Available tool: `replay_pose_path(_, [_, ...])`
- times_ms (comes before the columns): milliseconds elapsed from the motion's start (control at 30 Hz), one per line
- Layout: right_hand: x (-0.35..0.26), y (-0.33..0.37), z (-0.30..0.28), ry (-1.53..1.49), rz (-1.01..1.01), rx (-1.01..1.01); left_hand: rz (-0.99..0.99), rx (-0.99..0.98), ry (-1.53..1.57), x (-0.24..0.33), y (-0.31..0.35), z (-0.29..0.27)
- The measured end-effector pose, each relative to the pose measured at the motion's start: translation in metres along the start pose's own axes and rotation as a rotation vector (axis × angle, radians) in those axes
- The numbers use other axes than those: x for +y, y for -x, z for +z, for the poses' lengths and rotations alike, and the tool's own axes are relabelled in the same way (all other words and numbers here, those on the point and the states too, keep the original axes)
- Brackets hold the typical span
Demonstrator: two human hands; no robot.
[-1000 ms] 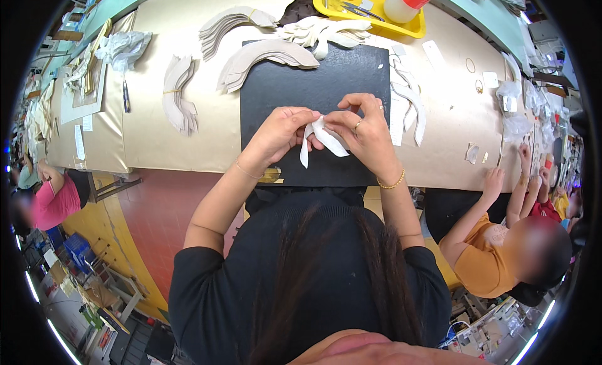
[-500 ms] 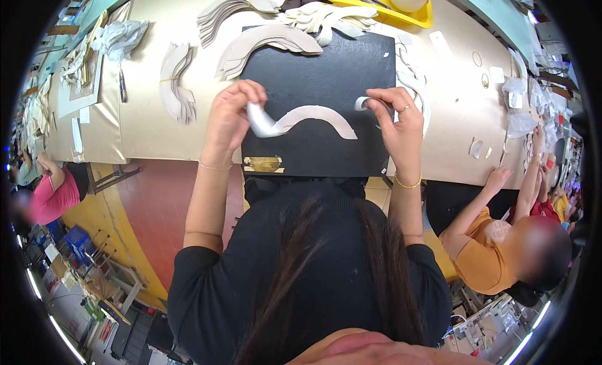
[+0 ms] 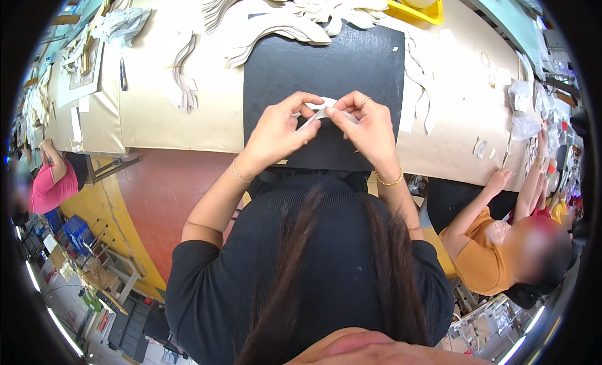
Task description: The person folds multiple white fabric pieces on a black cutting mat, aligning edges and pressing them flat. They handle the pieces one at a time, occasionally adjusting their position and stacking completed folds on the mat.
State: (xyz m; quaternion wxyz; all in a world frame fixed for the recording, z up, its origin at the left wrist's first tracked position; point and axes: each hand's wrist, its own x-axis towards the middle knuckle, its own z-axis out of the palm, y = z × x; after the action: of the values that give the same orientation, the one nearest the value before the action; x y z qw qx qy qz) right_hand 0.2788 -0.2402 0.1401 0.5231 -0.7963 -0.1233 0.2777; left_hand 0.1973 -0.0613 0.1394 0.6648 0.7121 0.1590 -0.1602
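Observation:
Both my hands are close together above the near half of a black board (image 3: 323, 67). Between them is a thin, pale curved strip (image 3: 323, 111), bent and partly covered by my fingers. My left hand (image 3: 279, 130) pinches its left part with thumb and fingertips. On the other side, my right hand (image 3: 371, 128) grips it between thumb and index finger, close to the middle. Whether it is one layer or two pieces held together, I cannot tell. A stack of off-white curved pieces (image 3: 282, 29) overlaps the board's far left corner.
Loose pale strips (image 3: 342, 10) lie beyond the board, beside a yellow tray (image 3: 401, 10). A banded bundle of curved pieces (image 3: 183, 73) sits at left, near a pen (image 3: 123, 73). Thin strips (image 3: 421, 83) lie right of the board. A co-worker in orange (image 3: 480, 252) sits at right.
My hands were apart, the left with a white strip, the right with a small curled white piece. They have come together, and the curved piece that lay on the board is no longer seen there.

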Motion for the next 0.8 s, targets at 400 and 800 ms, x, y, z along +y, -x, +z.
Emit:
replay_pose_path(400, [0.008,-0.007,-0.014,-0.087,0.187,-0.084,-0.301,-0.084,0.281,-0.018,0.001,-0.036])
replay_pose_path(800, [0.022,-0.012,-0.004,-0.021,0.163,-0.036,-0.138,0.105,0.11,-0.042,0.007,-0.034])
